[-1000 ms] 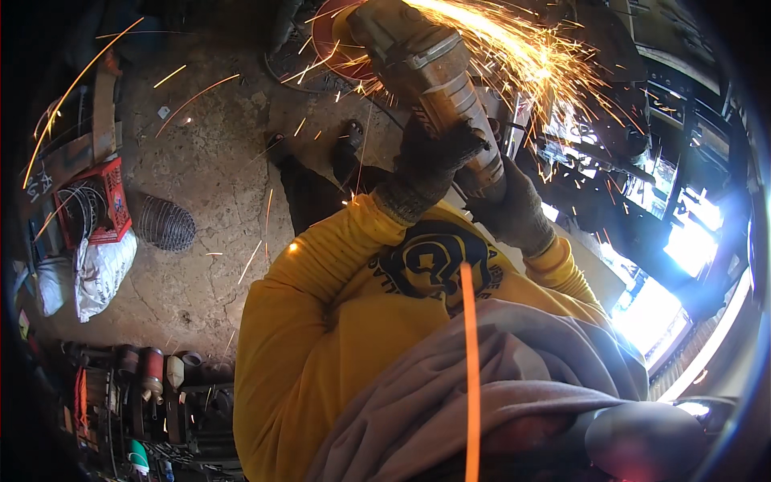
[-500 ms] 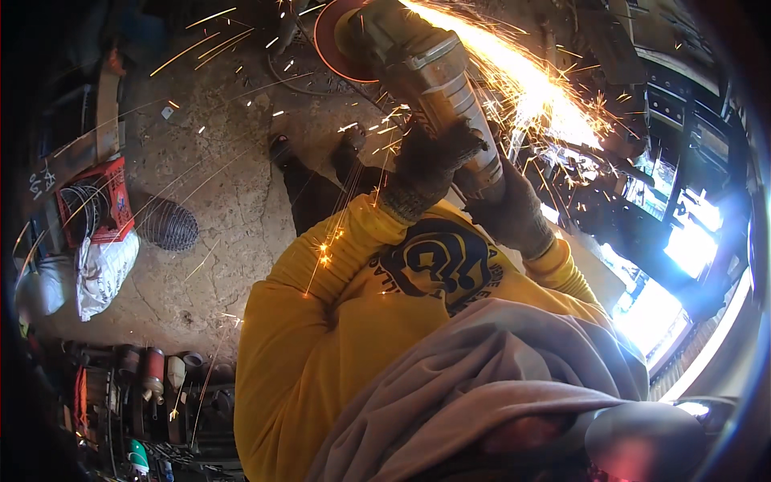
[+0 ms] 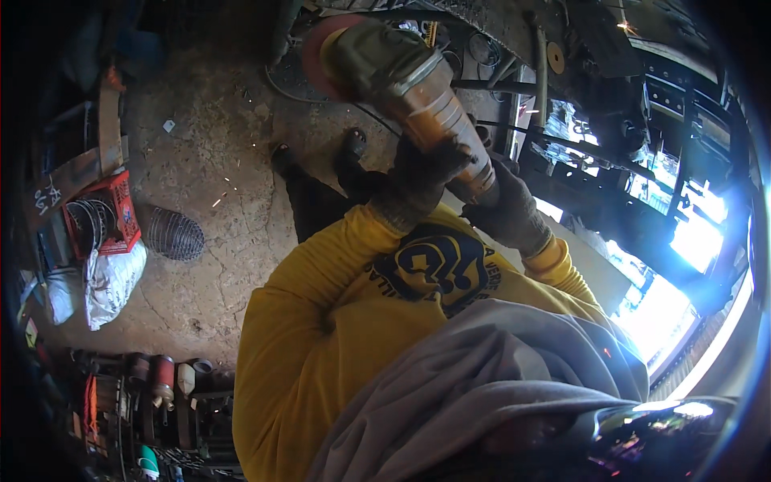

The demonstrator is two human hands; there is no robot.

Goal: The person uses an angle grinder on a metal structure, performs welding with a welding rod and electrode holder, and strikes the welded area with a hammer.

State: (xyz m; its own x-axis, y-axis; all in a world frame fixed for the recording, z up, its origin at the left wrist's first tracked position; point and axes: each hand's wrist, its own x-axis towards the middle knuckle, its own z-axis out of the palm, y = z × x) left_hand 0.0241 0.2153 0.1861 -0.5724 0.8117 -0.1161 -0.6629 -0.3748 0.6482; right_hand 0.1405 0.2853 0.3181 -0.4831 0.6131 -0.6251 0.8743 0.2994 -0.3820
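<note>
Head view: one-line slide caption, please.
Gloved left hand and right hand grip an angle grinder above a stained floor, with a red crate off to the left.

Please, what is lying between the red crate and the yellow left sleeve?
In the head view, a rounded wire mesh piece lies on the floor between them.
</note>
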